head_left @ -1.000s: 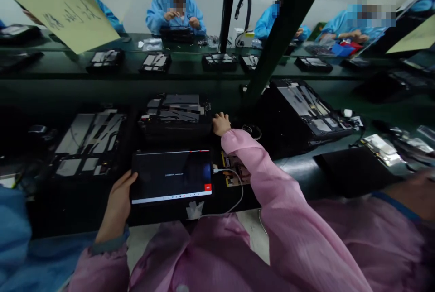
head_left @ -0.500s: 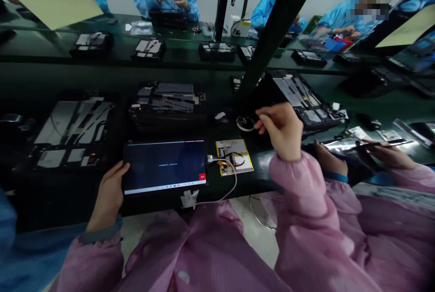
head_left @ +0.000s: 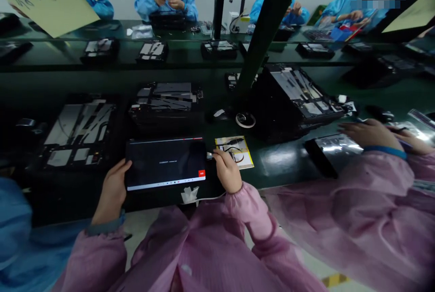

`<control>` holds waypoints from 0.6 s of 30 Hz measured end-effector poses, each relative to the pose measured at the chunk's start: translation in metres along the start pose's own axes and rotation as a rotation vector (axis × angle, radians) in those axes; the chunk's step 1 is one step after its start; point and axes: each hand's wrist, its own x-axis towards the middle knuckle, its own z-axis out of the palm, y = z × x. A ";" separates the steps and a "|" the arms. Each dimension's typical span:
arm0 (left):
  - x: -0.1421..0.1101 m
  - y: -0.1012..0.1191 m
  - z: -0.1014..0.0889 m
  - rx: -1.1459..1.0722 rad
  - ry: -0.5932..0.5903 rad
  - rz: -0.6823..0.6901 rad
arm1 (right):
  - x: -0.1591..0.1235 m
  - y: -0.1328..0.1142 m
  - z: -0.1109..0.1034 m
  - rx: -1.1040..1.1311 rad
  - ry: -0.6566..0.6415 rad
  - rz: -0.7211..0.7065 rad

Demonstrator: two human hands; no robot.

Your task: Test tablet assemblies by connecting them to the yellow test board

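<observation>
A tablet with a lit, dark screen and a red box in its lower right corner lies in front of me. My left hand grips its left edge, thumb over the border. At the right edge, my right hand pinches the white plug of a cable, which sits at the tablet's side. Partly behind that hand lies a flat silver battery with yellow edges, with a black lead and a thin cable on it. Below the tablet, crumpled white tape sticks to the bench edge.
Stacks of opened tablet housings stand at the left, centre and right. A tape roll lies behind the battery. To my right, a co-worker's hands work near a dark panel. A dark post slants across the shelf.
My right hand has come down and left from near the tape roll to the cable plug and closed on it. My left hand stays on the tablet. The co-worker's hands have moved off the panel.
</observation>
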 end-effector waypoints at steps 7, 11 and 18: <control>-0.006 0.006 0.000 -0.015 0.055 -0.054 | 0.020 0.012 0.002 -0.119 -0.188 -0.206; -0.007 0.006 -0.002 0.009 0.044 -0.040 | 0.023 0.013 0.005 -0.083 -0.189 -0.201; -0.004 0.003 -0.010 0.041 -0.022 0.024 | 0.028 0.017 -0.001 -0.108 -0.105 -0.109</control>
